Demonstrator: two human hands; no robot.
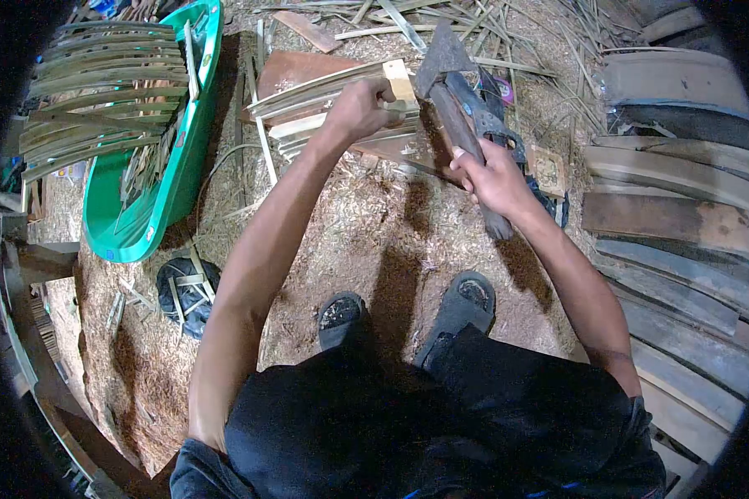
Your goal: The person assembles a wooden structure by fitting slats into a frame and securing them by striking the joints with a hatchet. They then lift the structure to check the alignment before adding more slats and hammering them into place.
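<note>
In my right hand (493, 176) is a hatchet (456, 116), gripped around its dark wooden handle. Its broad grey head points away from me, and the handle's butt sticks out below my fist. My left hand (364, 110) is closed, thumb and fingers curled toward each other, over a stack of thin wooden strips (304, 129). A pale wood block (398, 80) shows right beside its fingers. I cannot tell what, if anything, the left fingers pinch.
A green plastic tub (160, 212) stands at left with curved slats (112, 79) across it. Wooden boards (670, 212) line the right side. Behind the hatchet lies a dark power tool (493, 125). Near my sandals (466, 303) are sawdust and a black bag (187, 291).
</note>
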